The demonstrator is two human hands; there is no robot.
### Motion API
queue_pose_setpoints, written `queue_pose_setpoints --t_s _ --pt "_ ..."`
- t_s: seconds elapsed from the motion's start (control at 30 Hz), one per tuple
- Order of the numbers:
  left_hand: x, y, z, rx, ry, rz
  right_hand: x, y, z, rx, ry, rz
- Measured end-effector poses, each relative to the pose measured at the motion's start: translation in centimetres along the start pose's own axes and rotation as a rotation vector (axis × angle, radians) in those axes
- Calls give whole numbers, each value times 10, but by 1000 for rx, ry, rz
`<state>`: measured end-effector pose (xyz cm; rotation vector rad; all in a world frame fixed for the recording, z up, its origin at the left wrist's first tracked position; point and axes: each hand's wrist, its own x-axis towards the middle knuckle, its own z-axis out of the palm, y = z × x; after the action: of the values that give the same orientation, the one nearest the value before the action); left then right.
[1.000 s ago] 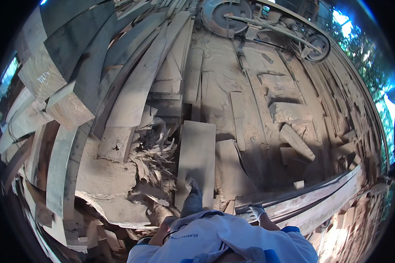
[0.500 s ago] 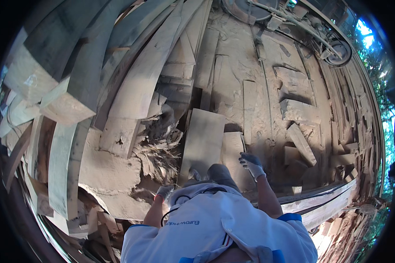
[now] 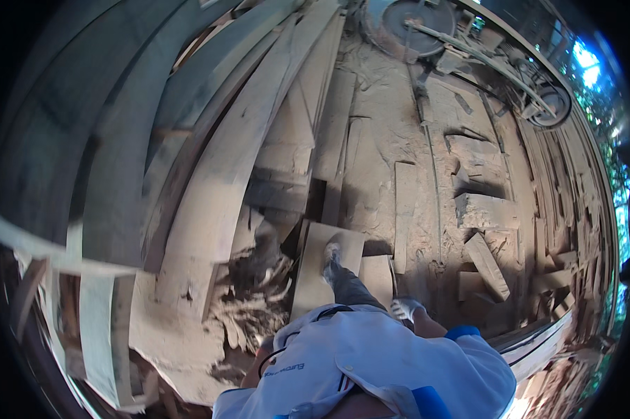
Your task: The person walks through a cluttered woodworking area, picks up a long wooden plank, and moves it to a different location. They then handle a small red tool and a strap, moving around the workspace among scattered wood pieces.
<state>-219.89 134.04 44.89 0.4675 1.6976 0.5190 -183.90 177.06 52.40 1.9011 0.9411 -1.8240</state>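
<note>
Foot [image 3: 332, 255] now farther up plank [image 3: 312, 283]: likely walking, no handling. Right hand [image 3: 407, 308] lowered, loosely open, empty; left hand [image 3: 266, 343] mostly hidden, grip unclear.

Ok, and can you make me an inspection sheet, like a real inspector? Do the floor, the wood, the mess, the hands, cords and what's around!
Surface: uneven brown floor, coated in what looks like sawdust.
Things nearest the hands: flat, pale rectangular wooden board, partly behind a dusty foot; another pale wooden board beside it.
Clutter: long greyish wooden planks piled at left; splintered brown wood; short oblong wooden block at right.
Hands: right hand in a pale glove, fingers extended, nothing seen in it; left hand mostly hidden.
Cables: thin black cord beside the white shirt.
Surroundings: large round grey wheel; green foliage.
</note>
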Motion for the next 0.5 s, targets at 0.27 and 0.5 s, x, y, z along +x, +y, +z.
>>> queue_pose_setpoints --t_s 0.27,0.5 --pt "109 194 -87 -406 62 -117 -22 -331 -10 182 -19 -583" --pt "139 360 -179 16 310 135 23 -450 21 -490 -18 -777"
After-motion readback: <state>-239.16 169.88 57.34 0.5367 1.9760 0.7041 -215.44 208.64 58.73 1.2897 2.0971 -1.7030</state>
